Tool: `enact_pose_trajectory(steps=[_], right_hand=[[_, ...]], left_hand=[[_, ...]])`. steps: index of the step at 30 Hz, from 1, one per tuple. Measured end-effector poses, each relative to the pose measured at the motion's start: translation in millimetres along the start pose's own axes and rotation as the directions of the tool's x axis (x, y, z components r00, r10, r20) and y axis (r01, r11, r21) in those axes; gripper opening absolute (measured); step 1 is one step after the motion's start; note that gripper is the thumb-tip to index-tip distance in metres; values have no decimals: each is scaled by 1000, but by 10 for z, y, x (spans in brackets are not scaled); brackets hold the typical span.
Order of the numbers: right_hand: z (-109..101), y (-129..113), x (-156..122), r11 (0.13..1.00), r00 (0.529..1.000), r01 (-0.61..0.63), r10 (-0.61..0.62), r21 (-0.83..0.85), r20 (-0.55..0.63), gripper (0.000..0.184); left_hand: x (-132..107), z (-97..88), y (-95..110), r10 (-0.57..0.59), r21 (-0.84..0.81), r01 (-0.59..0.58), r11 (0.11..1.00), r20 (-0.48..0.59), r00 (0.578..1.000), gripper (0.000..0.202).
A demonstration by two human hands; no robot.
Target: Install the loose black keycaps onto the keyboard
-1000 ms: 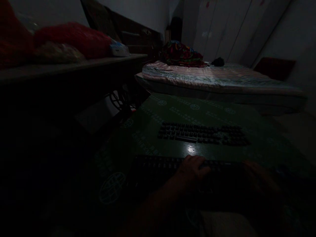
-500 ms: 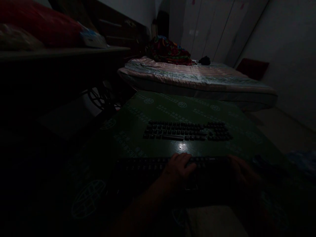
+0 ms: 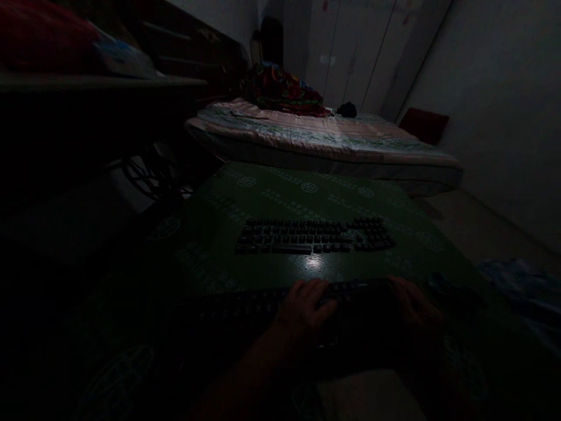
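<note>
In the dim head view, a dark keyboard lies along the near part of a green table. Across its top, right of the middle, rests my left hand, its fingers laid over the keys and its thumb spread apart. My right hand is closed around the keyboard's right end; its fingertips are partly lost in shadow. Beyond the keyboard, loose black keycaps stand in rows laid out like a keyboard, with a gap toward the right. Deep shadow hides most of the keyboard's near side.
A dark object I cannot make out lies right of my right hand. Behind the table stands a bed with a patterned blanket. A shelf carries bags at the left; some cloth is at the right.
The whole scene has shifted left in the view as the camera turned slightly right. Both hands keep their places at the keyboard, and the keycap rows look the same.
</note>
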State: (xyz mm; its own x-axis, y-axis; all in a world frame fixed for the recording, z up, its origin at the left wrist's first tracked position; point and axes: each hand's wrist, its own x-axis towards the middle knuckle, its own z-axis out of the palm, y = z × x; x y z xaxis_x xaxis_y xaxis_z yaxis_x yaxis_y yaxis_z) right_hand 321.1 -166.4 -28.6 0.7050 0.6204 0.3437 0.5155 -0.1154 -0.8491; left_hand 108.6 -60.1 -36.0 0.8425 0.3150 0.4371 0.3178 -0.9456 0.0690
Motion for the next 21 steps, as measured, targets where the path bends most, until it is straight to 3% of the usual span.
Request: enact_pose_trajectory(steps=[6, 13, 17, 21], right_hand=[[9, -30, 14, 999, 999, 23, -24, -29, -24, 35], [12, 10, 39, 999, 1000, -5, 6, -34, 23, 33], [7, 58, 181, 980, 979, 186, -178, -72, 101, 27], [66, 91, 606, 887, 884, 448, -421, -113, 203, 22]], left_hand=[[-12, 40, -11, -11, -16, 11, 1000, -53, 999, 24], [-59, 210, -35, -13, 24, 18, 1000, -180, 984, 22], [-45, 120, -52, 24, 45, -16, 999, -185, 982, 24], [-72, 79, -58, 28, 51, -21, 998, -145, 989, 27]])
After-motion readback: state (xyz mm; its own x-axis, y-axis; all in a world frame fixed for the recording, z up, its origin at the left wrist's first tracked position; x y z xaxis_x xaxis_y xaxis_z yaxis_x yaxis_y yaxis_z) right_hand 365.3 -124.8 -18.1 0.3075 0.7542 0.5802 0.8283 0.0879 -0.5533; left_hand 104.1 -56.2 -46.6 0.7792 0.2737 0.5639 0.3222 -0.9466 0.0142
